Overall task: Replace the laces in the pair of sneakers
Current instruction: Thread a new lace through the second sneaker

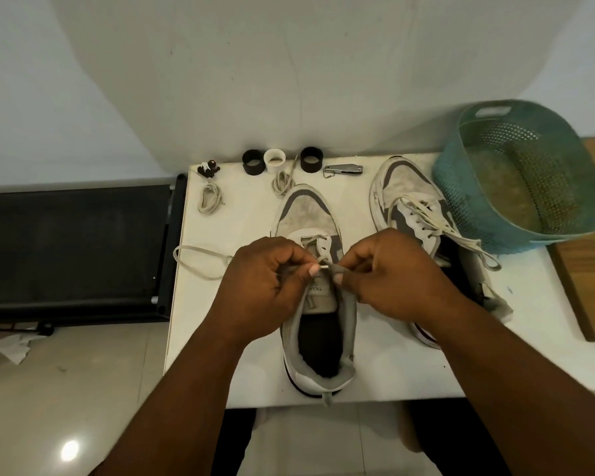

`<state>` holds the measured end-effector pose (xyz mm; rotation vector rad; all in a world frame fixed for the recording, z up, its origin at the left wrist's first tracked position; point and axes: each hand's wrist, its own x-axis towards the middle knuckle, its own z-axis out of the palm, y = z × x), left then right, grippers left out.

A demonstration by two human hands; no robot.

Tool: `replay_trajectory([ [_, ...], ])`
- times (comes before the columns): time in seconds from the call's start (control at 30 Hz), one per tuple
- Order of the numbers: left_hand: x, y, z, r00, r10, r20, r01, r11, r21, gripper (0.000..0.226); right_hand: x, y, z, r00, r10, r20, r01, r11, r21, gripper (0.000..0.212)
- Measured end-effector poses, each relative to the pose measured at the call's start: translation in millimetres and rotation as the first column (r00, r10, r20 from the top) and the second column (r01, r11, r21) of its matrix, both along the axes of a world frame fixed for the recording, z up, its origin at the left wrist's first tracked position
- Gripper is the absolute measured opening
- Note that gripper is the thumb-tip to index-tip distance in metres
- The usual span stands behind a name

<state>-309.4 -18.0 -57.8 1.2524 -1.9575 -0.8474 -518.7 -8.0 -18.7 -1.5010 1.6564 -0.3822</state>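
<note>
Directly under both hands: worn grey-and-white sneaker (315,280), toe pointing away, tongue exposed, mostly unlaced. Left hand (265,276) and right hand (389,273) each pinching cream lace (323,264) over the eyelets. Beyond right hand: second sneaker (416,214), laced.

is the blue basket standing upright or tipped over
Tipped: the blue basket leans on its side on the table, its opening facing the camera.
</note>
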Motion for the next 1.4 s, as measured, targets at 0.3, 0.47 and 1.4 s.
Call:
replay_trajectory([
  [0.3, -18, 8, -2, 0.994, 0.014, 0.112, -0.005, 0.996, -0.087, 0.013, -3, 3, -4, 0.910, -0.242, 0.335, 0.146, 0.946, 0.289, 0.010],
  [0.47, -19, 8, 5, 0.972, 0.016, 0.235, 0.014, 0.992, -0.125, 0.008, 1, 8, -3, 0.897, -0.261, 0.355, 0.183, 0.954, 0.239, 0.010],
  [1.4, 0, 10, 0, 0.985, 0.086, 0.147, -0.088, 0.996, 0.008, 0.094, 15, 4, -28, 0.831, -0.423, 0.362, 0.483, 0.871, -0.093, 0.020],
])
